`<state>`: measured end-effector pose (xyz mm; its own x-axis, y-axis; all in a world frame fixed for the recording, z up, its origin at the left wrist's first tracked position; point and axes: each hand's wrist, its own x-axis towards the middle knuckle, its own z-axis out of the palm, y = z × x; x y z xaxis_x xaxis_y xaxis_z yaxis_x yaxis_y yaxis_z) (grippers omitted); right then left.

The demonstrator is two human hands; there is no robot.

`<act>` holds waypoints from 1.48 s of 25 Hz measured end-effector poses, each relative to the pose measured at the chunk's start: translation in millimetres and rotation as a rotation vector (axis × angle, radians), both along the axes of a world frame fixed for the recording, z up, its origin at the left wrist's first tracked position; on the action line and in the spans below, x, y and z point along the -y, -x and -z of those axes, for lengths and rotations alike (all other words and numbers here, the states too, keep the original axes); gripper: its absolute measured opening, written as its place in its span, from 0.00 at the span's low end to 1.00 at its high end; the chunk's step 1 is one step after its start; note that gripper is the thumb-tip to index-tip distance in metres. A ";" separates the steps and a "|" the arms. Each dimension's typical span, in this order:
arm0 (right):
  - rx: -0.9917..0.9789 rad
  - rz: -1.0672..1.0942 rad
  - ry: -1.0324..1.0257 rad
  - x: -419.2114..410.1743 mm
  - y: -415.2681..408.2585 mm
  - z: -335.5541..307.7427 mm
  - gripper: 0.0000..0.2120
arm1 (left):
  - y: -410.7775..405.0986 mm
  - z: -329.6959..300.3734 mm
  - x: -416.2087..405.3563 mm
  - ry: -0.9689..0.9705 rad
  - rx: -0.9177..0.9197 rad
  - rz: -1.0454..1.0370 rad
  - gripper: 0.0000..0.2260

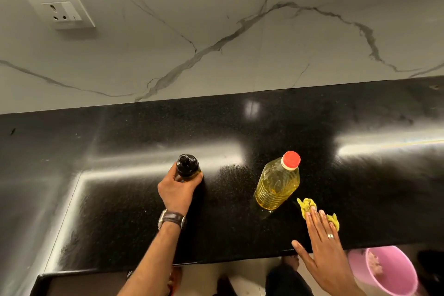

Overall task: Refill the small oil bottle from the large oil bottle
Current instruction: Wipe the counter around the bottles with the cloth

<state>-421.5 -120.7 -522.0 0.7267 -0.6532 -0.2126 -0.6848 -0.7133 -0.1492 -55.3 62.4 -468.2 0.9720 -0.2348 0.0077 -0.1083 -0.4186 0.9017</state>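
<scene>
Within left hand (176,190): small oil bottle (188,166)

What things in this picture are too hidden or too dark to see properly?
Head view only:
- Oil level in the small dark bottle: its dark top and the left hand wrapped round it hide it.
- Yellow cloth: partly under the right hand's flat fingers.
- Pink bucket: cut off by the lower right edge; contents blurred.
- Floor below the counter: dark, blocked by the arms.

Head cam, steep downward look, close over black counter (240,127), facing wall (216,19)
</scene>
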 end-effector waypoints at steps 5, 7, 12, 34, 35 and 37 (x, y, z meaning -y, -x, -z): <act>0.023 0.048 0.079 -2.3 -2.4 -22.5 0.38 | -13.1 8.2 7.2 -0.018 0.017 0.013 0.26; 0.044 0.063 0.112 -5.5 -3.1 -26.2 0.37 | -14.3 7.0 8.4 -0.010 0.036 0.043 0.27; 0.047 0.059 0.009 -11.0 6.6 -14.6 0.43 | -1.0 6.0 -21.3 -0.057 -0.018 0.073 0.41; 0.036 -0.806 -0.134 -100.5 -181.0 -31.6 0.42 | 106.0 66.5 -138.0 -0.326 0.288 0.247 0.30; 0.044 -0.645 -0.128 -92.9 -190.0 -33.7 0.43 | 106.3 66.1 -138.8 -0.315 0.291 0.253 0.29; 0.030 -0.551 -0.206 -109.0 -202.7 -37.1 0.44 | 104.5 64.4 -140.5 -0.271 0.292 0.248 0.29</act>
